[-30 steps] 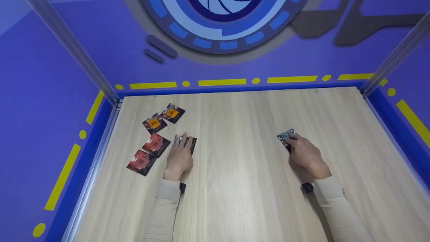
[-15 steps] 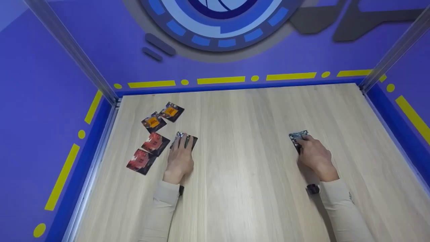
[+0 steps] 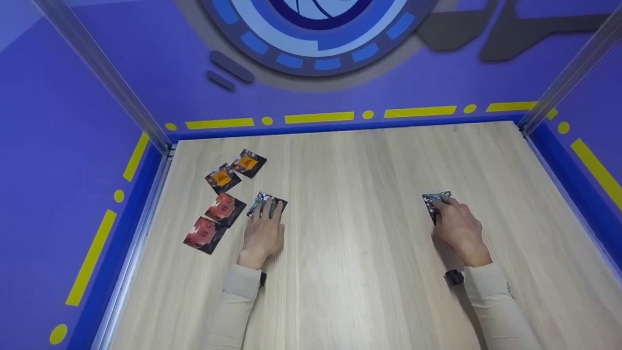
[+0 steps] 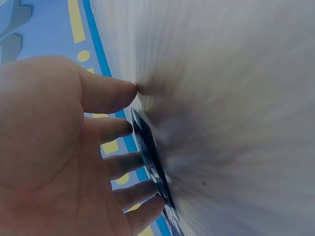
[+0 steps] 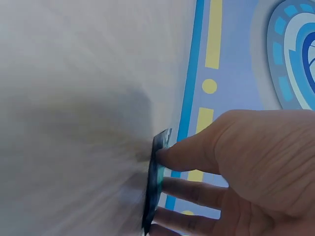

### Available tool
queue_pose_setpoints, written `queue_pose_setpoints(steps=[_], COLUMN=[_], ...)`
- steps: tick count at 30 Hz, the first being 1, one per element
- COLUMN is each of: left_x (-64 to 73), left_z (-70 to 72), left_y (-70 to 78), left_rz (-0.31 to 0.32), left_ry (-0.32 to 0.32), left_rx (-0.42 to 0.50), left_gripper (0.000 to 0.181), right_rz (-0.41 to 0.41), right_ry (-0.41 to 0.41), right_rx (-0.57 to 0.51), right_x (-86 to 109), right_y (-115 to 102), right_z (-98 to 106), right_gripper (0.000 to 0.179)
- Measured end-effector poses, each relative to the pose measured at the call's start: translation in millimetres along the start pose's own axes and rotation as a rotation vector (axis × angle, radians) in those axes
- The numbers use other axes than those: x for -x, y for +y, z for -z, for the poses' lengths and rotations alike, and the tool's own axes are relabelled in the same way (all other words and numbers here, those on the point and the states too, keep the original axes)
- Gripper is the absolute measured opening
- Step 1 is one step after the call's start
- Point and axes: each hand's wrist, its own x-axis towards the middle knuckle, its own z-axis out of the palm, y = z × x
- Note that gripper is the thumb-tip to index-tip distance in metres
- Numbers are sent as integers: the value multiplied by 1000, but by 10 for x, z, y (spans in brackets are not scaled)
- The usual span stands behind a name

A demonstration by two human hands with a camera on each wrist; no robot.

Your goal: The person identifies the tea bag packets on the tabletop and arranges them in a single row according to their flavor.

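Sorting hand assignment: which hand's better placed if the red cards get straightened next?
Left, likely: the left hand touches a teal card close beside the red cards, while the right hand is across the table, holding a second teal card.

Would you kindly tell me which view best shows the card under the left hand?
The head view: the card shows its printed face there, partly covered by the left hand. The left wrist view shows it nearly edge-on; the right wrist view lacks it.
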Motion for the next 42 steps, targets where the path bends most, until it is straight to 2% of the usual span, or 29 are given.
queue_pose_setpoints(steps=[4, 7, 13, 18, 24, 42], left_x=[-2, -10, -19, -45, -66, -274], left_z=[-16, -20, -36, -67, -112, -184], left_y=[2, 8, 43, 102, 228, 700], left_rz=[-18, -27, -59, -111, -143, -278], left_ry=[7, 12, 7, 18, -12, -151], left_rx=[4, 0, 19, 43, 27, -131], left_gripper=[58, 58, 58, 58, 60, 61], right_rz=[64, 102, 93, 86, 94, 95], right_ry=[77, 84, 17, -53, -90, -90], right_rx=[-36, -68, -98, -84, -76, -57], right_x=[30, 22, 10, -13, -25, -19], right_y=[68, 104, 118, 125, 144, 143], right_z=[-49, -74, -51, -14, 19, 8], right_gripper=[42, 42, 44, 47, 50, 50])
